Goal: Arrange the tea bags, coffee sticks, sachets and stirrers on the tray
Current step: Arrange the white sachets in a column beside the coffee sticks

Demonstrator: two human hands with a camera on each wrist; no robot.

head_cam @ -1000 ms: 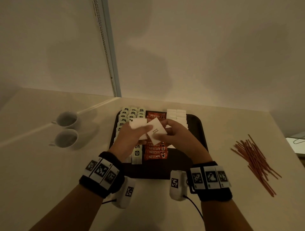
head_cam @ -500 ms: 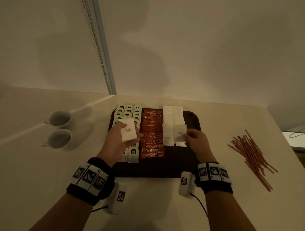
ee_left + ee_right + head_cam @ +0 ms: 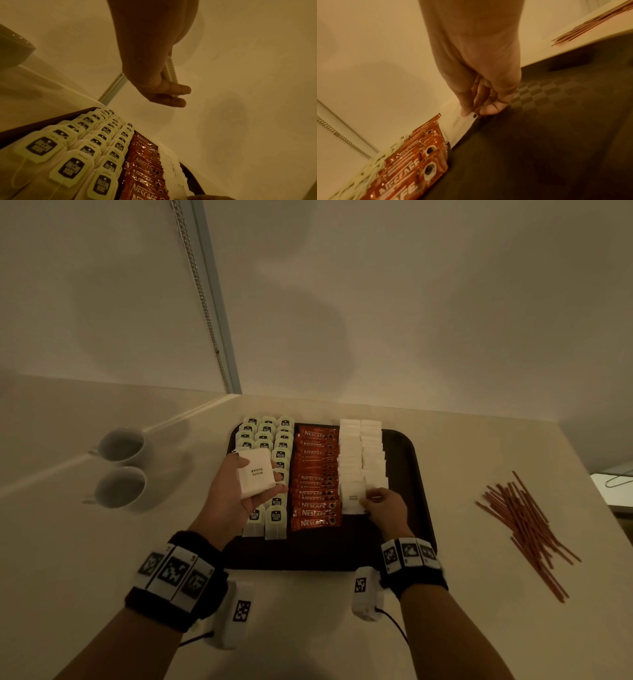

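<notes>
The left hand point(image 3: 239, 491) grips a sachet stack point(image 3: 256, 472) above the tea bags point(image 3: 274, 446), hiding several. The right hand point(image 3: 385, 508) fingers pinch one sachet point(image 3: 352, 498) on the tray point(image 3: 411, 474); stirrers point(image 3: 527, 529) lie on the tabletop point(image 3: 462, 611).

Stirrers point(image 3: 527, 534) right of tray point(image 3: 416, 474), cups point(image 3: 121, 467) left

Your head camera looks forward and down from above, taking in the whole dark tray point(image 3: 423, 498) at frame centre, with wall filling the upper half. Your left wrist camera sits low and close over the tea bags point(image 3: 72, 159), facing up along the left hand point(image 3: 154, 56) toward the wall. Your right wrist camera hangs close above the tray's bare floor, facing along the right hand point(image 3: 481, 75). All three views share the Nescafe sticks point(image 3: 317, 479).
</notes>
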